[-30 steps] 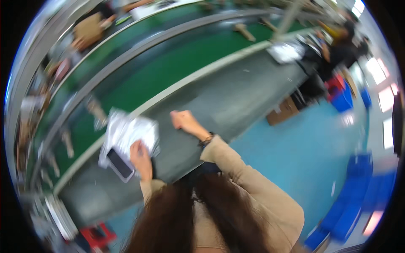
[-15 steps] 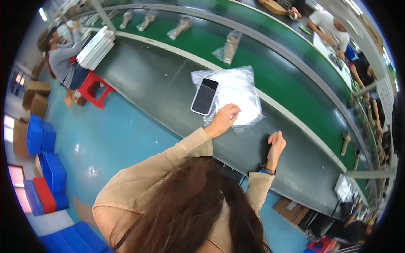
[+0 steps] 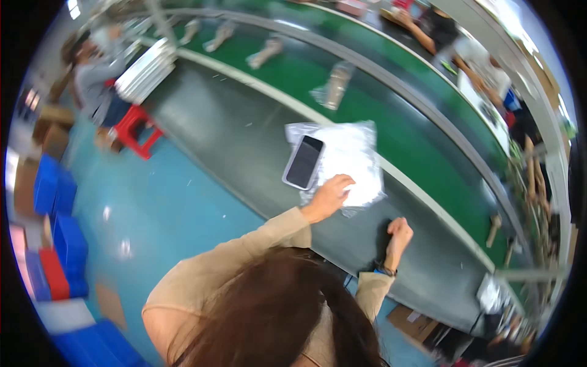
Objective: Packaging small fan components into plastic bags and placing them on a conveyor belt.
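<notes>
A stack of clear plastic bags lies on the grey bench, overlapping the rim by the green conveyor. On the bags' left side rests a phone with a dark screen and a pale case. My left hand lies on the near edge of the bags, just below the phone, its fingers loosely bent and apart from the thumb. To the right of the bags, my right hand is curled into a loose fist over the bench. Nothing shows in it. A dark band and something blue circle that wrist.
Bagged metal parts sit along the green conveyor beyond the bench. White stacked pieces, a red stool and a seated person are at left. Blue bins stand on the floor. Other people work across the line.
The whole view has shifted, so the bags, phone and both hands sit lower in the picture. Against the bench, my hands stay almost where they were. People across the line have moved their arms.
</notes>
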A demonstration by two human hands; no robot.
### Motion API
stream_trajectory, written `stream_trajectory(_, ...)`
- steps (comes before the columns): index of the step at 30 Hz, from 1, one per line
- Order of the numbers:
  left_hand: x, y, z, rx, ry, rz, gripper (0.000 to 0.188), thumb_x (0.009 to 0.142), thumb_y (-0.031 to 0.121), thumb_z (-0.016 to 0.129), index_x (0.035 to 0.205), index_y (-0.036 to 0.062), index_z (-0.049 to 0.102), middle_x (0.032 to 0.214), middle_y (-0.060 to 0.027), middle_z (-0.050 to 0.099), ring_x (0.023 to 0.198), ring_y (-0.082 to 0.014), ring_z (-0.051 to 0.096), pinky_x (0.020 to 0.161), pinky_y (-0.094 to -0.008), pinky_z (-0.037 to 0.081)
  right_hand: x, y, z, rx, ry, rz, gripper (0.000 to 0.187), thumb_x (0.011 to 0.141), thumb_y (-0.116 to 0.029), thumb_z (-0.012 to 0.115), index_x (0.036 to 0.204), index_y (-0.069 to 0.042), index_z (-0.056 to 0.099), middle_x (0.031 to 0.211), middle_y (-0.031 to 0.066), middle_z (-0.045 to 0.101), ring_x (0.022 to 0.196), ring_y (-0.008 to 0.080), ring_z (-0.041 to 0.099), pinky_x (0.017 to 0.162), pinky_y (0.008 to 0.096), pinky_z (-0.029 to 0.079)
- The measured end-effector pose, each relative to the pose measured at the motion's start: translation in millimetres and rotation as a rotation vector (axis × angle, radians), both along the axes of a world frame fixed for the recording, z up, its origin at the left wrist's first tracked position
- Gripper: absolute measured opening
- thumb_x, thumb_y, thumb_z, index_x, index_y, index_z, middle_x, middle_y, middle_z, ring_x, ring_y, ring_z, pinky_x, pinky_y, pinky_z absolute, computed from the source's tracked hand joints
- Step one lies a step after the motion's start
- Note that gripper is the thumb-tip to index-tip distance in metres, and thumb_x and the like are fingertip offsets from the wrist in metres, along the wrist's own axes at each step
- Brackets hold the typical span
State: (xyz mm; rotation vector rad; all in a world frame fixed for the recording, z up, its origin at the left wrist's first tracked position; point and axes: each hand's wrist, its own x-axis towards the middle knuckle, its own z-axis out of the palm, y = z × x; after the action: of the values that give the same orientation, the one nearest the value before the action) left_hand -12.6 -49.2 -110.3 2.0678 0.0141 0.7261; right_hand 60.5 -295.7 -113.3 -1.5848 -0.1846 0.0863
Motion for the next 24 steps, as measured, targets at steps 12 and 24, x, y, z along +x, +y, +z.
stream_trajectory(12, 1.7, 8.8, 6.0, 0.056, 0.063, -0.009, 0.022, 0.082, -0.002, 0.061, 0.104, -0.0004, 0.064, 0.104, -0.0119, 0.062, 0.09, -0.0223, 0.062, 0.077, -0.0306, 0.05, 0.4, 15.3, 11.5, 0.145, 0.085, 0.017, 0.06, 0.1, -0.024, 0.048, 0.043, -0.003, 0.047, 0.05, 0.0096, 0.056, 0.049, 0.0145, 0.053, 0.051, 0.0272, 0.04)
stream_trajectory(24, 6.4, 4.0, 7.9, 0.015, 0.118, -0.004, 0.021, 0.085, -0.002, 0.06, 0.106, -0.0007, 0.065, 0.107, -0.0121, 0.062, 0.089, -0.0231, 0.062, 0.077, -0.0312, 0.051, -1.9, 12.0, 17.3, 0.104, 0.113, 0.141, 0.057, 0.097, -0.018, 0.047, 0.043, -0.001, 0.048, 0.051, 0.0101, 0.057, 0.051, 0.014, 0.054, 0.054, 0.0266, 0.041)
